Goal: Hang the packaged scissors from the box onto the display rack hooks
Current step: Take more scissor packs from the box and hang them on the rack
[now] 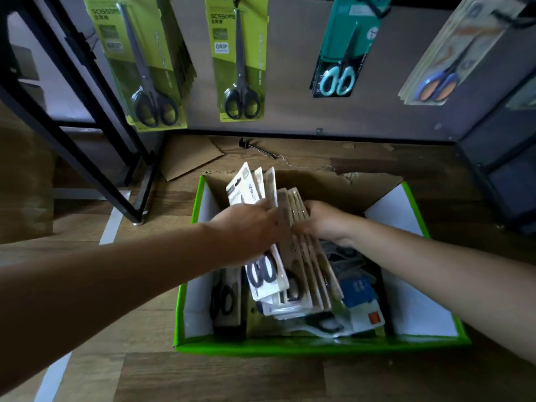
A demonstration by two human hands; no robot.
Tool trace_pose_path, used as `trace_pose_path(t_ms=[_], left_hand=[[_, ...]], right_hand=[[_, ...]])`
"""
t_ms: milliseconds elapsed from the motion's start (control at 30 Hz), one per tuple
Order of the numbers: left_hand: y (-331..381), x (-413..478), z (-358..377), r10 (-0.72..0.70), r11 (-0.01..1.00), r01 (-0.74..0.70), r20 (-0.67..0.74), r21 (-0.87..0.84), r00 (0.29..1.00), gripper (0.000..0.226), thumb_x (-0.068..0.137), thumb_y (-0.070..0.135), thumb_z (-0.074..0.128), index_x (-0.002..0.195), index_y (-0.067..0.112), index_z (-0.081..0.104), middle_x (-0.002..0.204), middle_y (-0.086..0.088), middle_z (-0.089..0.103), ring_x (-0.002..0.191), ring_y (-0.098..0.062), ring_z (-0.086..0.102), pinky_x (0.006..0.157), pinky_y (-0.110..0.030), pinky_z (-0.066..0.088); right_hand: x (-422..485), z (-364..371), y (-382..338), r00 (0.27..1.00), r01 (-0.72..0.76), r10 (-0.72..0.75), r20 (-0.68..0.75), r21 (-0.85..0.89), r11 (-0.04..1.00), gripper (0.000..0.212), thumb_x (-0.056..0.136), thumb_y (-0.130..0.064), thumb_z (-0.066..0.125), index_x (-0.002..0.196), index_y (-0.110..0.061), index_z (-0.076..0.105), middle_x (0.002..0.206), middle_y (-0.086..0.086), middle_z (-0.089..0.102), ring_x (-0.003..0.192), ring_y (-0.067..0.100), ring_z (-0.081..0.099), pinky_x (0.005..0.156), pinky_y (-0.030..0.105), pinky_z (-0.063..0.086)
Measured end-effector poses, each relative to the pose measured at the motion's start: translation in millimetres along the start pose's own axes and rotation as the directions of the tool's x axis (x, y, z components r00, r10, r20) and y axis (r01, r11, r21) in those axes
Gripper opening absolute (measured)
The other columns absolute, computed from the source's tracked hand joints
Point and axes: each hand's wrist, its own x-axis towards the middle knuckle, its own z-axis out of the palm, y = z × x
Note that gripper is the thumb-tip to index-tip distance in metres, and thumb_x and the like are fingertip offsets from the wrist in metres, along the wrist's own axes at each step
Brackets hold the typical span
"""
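The left green package (pixel 150 68) carries "SCISSORS" near its top, Chinese characters beneath it, and a small label reading "GRIP" lower down. The middle green package (pixel 237 59) bears the same "SCISSORS", Chinese characters and "GRIP" label. Print on the teal package (pixel 339 39) is too small to read. The white package (pixel 240 187) in the box (pixel 290 346) shows blurred Chinese characters. Print on the beige packages (pixel 293 198) is illegible.

Glossy green cardboard box (pixel 319 345), torn matt brown flaps; wood-grain floor (pixel 232 378); black metal rack frame (pixel 87 117).
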Motion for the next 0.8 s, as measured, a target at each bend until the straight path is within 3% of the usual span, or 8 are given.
trace_pose_path(t_ms=[133,233,300,400,500,567,667,800], left_hand=[[36,35,0,0.080,0.993,-0.079,0.004,-0.093,0.997,0.043,0.100,0.021,0.042,0.142,0.029,0.040,0.139,-0.006,0.037,0.125,-0.027,0.038,0.086,-0.039,0.052],[63,51,11,0.105,0.987,-0.103,0.015,-0.127,0.994,0.046,0.100,0.020,0.044,0.144,0.030,0.037,0.143,-0.010,0.031,0.121,-0.032,0.042,0.080,-0.039,0.052],[78,52,20,0.104,0.969,-0.094,0.031,-0.228,0.994,0.056,0.100,0.018,0.043,0.151,0.033,0.025,0.151,-0.013,0.021,0.122,-0.034,0.045,0.083,-0.040,0.049],[87,50,35,0.021,0.964,-0.009,0.040,-0.267,0.999,0.075,0.099,0.009,0.048,0.155,0.028,0.003,0.157,-0.018,0.007,0.121,-0.028,0.049,0.080,-0.030,0.046],[81,51,47,-0.177,0.886,0.181,0.051,-0.427,0.983,0.058,0.095,0.020,0.060,0.143,0.012,0.028,0.139,-0.014,0.034,0.109,-0.023,0.054,0.076,-0.025,0.043],[77,51,49,-0.233,0.873,0.270,0.141,-0.406,0.962,0.047,0.097,0.032,0.057,0.133,0.008,0.041,0.130,-0.012,0.043,0.114,-0.026,0.052,0.084,-0.034,0.046],[78,49,53,-0.276,0.842,0.338,0.202,-0.419,0.940,0.042,0.098,0.035,0.052,0.132,0.011,0.047,0.128,-0.010,0.047,0.113,-0.029,0.054,0.086,-0.039,0.047],[83,45,48,-0.250,0.653,0.322,0.207,-0.685,0.946,0.046,0.097,0.011,0.047,0.143,0.014,0.042,0.147,-0.004,0.040,0.121,-0.024,0.052,0.091,-0.033,0.049]], right_hand=[[-29,-22,30,0.999,0.044,-0.047,0.025,0.104,0.994,0.013,0.087,-0.019,0.072,0.097,-0.020,0.065,0.095,0.006,0.072,0.090,0.021,0.070,0.082,0.032,0.056],[-41,-26,55,0.999,0.032,-0.034,0.005,0.224,0.974,0.017,0.088,-0.007,0.069,0.094,-0.022,0.063,0.092,-0.004,0.071,0.084,0.011,0.067,0.073,0.022,0.056],[-40,-23,71,0.999,0.015,-0.006,-0.032,0.281,0.960,0.024,0.084,-0.008,0.074,0.100,-0.023,0.063,0.100,-0.004,0.072,0.092,0.011,0.069,0.081,0.028,0.058],[-34,-19,94,0.996,-0.019,0.047,-0.073,0.344,0.939,0.061,0.068,-0.027,0.086,0.123,-0.025,0.059,0.117,0.003,0.070,0.106,0.022,0.068,0.093,0.046,0.055],[-30,-19,107,0.987,-0.037,0.113,-0.112,0.532,0.846,0.047,0.089,-0.017,0.065,0.134,-0.013,0.052,0.119,0.014,0.067,0.108,0.030,0.066,0.098,0.048,0.051],[-32,-17,104,0.975,-0.053,0.174,-0.136,0.621,0.782,0.045,0.093,-0.033,0.059,0.132,-0.011,0.056,0.125,0.012,0.065,0.116,0.028,0.061,0.108,0.046,0.043],[-36,-9,95,0.980,-0.029,0.116,-0.162,0.458,0.889,0.052,0.084,-0.061,0.060,0.125,-0.030,0.059,0.136,-0.011,0.055,0.130,0.010,0.046,0.116,0.035,0.028],[-43,-4,87,0.966,-0.015,0.069,-0.250,0.210,0.978,0.047,0.076,-0.056,0.072,0.114,-0.034,0.053,0.121,-0.013,0.062,0.117,0.010,0.055,0.101,0.030,0.042]])
